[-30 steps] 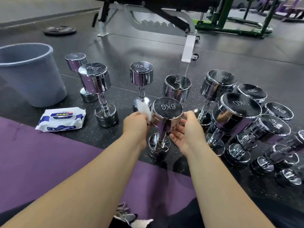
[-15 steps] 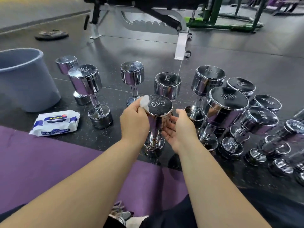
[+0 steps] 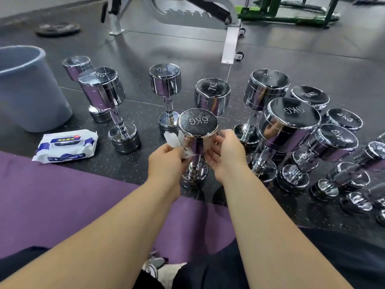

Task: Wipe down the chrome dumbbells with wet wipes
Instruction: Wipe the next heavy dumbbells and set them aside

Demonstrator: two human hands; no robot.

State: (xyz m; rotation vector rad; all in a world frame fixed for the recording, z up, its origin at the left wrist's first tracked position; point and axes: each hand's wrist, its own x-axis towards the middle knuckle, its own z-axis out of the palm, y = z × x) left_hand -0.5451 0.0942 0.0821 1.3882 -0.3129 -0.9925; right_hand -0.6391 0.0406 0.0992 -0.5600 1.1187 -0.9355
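A chrome 6KG dumbbell [image 3: 197, 124] stands upright on the black floor right in front of me. My left hand [image 3: 166, 161] holds a crumpled white wet wipe [image 3: 173, 139] against the left side of its upper head. My right hand [image 3: 226, 152] cups the right side of that head with curled fingers. Several other chrome dumbbells stand around it, among them a 7KG dumbbell [image 3: 212, 94] behind and a 9KG dumbbell [image 3: 291, 115] to the right. A wet wipe pack [image 3: 66, 146] lies on the floor to the left.
A grey bucket [image 3: 27, 88] stands at the far left. A purple mat [image 3: 62, 197] lies under my arms. A white bench frame [image 3: 230, 40] and green rack [image 3: 291, 13] stand behind, with a weight plate [image 3: 57, 29] on the floor at back left.
My left hand has dropped with the wipe from the top edge of the 6KG head to its side. My right hand stays on the head.
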